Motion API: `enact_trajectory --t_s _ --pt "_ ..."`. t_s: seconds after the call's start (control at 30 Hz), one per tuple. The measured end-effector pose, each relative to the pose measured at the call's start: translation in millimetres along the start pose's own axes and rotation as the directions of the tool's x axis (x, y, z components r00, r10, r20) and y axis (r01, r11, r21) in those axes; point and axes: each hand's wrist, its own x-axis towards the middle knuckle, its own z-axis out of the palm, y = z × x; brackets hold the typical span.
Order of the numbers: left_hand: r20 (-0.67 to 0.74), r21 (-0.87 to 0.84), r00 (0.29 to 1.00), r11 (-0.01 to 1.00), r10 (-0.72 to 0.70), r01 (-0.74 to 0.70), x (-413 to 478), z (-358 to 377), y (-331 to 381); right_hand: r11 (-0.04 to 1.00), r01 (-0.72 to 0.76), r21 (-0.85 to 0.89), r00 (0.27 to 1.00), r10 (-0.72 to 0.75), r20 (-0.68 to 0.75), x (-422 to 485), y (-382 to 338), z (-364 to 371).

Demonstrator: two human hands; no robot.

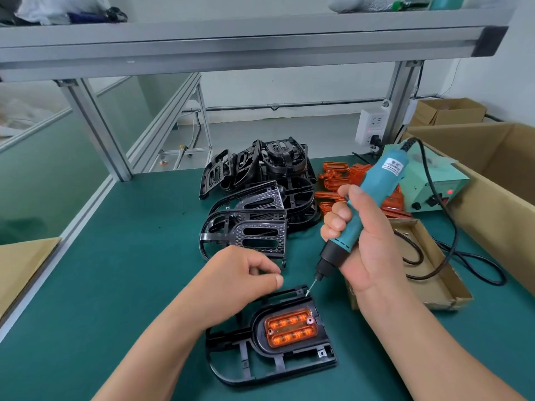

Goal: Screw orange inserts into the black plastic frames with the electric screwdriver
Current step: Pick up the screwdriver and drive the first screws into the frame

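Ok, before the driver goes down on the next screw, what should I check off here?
1. Orange insert seated in the black frame: ok, it lies flat in its recess.
2. Right hand grips the electric screwdriver: ok.
3. Bit tip on an insert hole: not ok, it sits at the frame's far corner.
4. Screw on the bit: cannot tell, too small.
5. Left hand steadying the frame: cannot tell; fingers curled by the far edge, contact unclear.
6. Cable clear of the frame: ok, it trails off to the right.
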Motion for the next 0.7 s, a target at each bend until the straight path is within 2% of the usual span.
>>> enact_trajectory --t_s 0.2,0.5,0.7 --pt "0.049 0.264 0.999 0.964 -0.020 0.006 -1 0 2 0.989 -0.062 -0.132 0.990 0.077 0.119 -5 3 5" --pt "0.090 0.418 0.996 0.909 -0.030 -0.010 -5 5 11 0.977 -0.076 -0.198 0.970 0.118 0.212 -8 3 5" --pt "0.101 0.418 0.994 0.909 -0.051 0.004 -3 7 10 0.973 -0.084 -0.217 0.966 0.134 0.223 -11 3 9"
